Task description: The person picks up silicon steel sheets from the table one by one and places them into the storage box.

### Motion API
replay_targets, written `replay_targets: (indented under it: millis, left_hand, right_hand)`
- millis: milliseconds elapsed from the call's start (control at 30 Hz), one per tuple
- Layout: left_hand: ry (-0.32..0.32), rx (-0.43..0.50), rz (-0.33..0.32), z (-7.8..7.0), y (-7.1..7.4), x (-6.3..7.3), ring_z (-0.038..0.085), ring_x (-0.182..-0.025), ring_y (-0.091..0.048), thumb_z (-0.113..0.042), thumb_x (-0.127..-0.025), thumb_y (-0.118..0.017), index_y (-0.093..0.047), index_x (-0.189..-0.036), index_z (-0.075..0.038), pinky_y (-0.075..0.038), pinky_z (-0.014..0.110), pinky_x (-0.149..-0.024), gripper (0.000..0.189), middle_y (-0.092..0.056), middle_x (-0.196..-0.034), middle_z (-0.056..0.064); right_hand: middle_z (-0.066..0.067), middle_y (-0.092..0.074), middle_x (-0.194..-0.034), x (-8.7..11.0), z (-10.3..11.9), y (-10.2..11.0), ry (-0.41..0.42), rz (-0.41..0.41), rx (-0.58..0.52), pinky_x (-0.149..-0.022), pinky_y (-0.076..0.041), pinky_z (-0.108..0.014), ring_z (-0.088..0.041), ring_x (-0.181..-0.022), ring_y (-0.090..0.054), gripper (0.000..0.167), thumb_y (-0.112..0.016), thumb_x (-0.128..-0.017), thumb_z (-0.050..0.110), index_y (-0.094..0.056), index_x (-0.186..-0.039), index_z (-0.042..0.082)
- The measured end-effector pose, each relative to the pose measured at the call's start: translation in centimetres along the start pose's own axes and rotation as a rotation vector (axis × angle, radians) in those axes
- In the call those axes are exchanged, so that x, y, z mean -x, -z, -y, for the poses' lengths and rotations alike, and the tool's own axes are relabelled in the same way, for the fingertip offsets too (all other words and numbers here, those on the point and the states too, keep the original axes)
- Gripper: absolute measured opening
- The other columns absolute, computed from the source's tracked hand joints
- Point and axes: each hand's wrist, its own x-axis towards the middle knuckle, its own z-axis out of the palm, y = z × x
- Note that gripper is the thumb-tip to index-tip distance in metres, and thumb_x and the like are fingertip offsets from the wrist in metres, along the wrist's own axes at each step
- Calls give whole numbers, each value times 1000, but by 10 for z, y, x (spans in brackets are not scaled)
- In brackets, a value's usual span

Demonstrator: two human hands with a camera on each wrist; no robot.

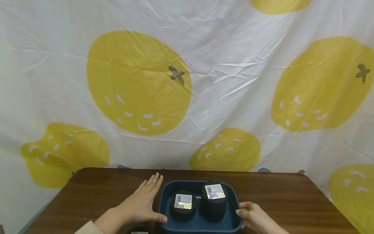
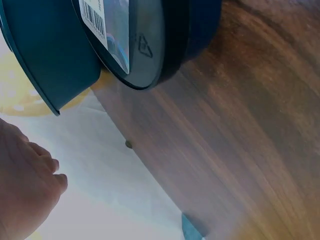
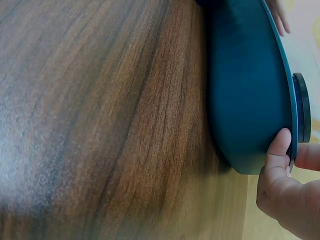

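Note:
A dark blue rectangular tray (image 1: 198, 229) stands on the table with rounded black containers in it. A low black container (image 1: 183, 217) with a white and shiny label sits in its left half; a taller black container or stack (image 1: 214, 209) with a similar label is in the right half. My right hand (image 1: 253, 216) pinches the tray's right rim between thumb and fingers. At the tray's left side my left hand (image 1: 140, 203) is spread, fingers straight, thumb at the rim; whether it touches cannot be told. Another labelled black container (image 2: 150, 45) is outside the tray, near my left wrist.
The brown wooden table (image 1: 280, 195) carries the tray near its front, with table surface to both sides. Behind it hangs a white cloth (image 1: 233, 107) printed with large yellow fruit. The container outside the tray is mostly cut off at the bottom of the head view.

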Motion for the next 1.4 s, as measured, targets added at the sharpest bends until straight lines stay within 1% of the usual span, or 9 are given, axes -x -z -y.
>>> replay_targets:
  millis: [467,767,867,900,1000,1100,1133,1233,1400]
  left_hand:
    - [12,6,22,3,6,19,34,-140,-12,-77,-62,-61,-18,-144,7,-16,55,-109,125,-15,-151,23]
    - [-36,-94,0,12,-1,33,38,-138,-17,-79,-63,-58,-25,-143,5,-18,59,-106,121,-18,-150,23]
    - [-81,-143,-34,18,-5,39,35,-137,-19,-80,-64,-56,-29,-142,5,0,43,-113,119,-23,-148,23]
    - [-96,-162,-45,20,-6,41,31,-138,-16,-81,-65,-54,-30,-141,5,1,37,-113,117,-25,-148,23]
    - [-120,-190,-56,25,-10,48,18,-138,-3,-80,-68,-51,-33,-141,4,-5,37,-113,113,-29,-147,21]
    - [-141,-224,-64,27,-12,51,22,-138,-9,-78,-73,-47,-35,-140,2,-31,54,-99,106,-33,-145,21]
    - [-149,-234,-71,28,-13,51,27,-138,-15,-77,-74,-47,-35,-140,2,-34,58,-95,103,-34,-144,21]
    - [-171,-260,-84,30,-15,52,32,-132,-31,-76,-75,-46,-37,-140,0,-37,59,-93,100,-37,-142,20]
    - [-191,-280,-69,33,-19,55,27,-131,-36,-72,-80,-45,-40,-138,-2,-37,58,-92,91,-41,-141,16]
  right_hand:
    - [-13,-49,-90,0,2,-1,-4,-4,3,-61,-47,-24,-14,-67,-54,35,-45,-90,0,-28,-110,-24]
    - [-15,-49,-91,0,1,-1,-11,1,-5,-62,-47,-24,-15,-67,-55,37,-45,-90,0,-27,-111,-24]
    - [-14,-49,-91,0,1,-2,-16,1,-9,-61,-47,-24,-14,-67,-54,36,-45,-90,0,-28,-111,-24]
    - [-14,-50,-91,0,1,-2,-17,1,-11,-61,-47,-24,-14,-66,-54,35,-45,-90,0,-29,-110,-24]
    - [-14,-49,-91,0,2,-2,-11,3,-10,-61,-47,-24,-14,-66,-54,35,-45,-90,0,-28,-110,-24]
    - [-15,-48,-92,0,1,-1,-2,1,-8,-61,-47,-24,-14,-66,-54,37,-45,-89,0,-26,-111,-24]
    - [-15,-47,-92,0,0,-1,0,1,-7,-61,-47,-24,-15,-67,-54,38,-45,-90,0,-26,-111,-24]
    - [-15,-46,-93,0,0,-1,0,0,-11,-62,-47,-25,-15,-67,-54,39,-45,-89,0,-25,-112,-24]
    - [-14,-47,-92,1,1,-2,3,6,-19,-61,-47,-24,-14,-66,-54,38,-46,-89,-1,-26,-111,-24]
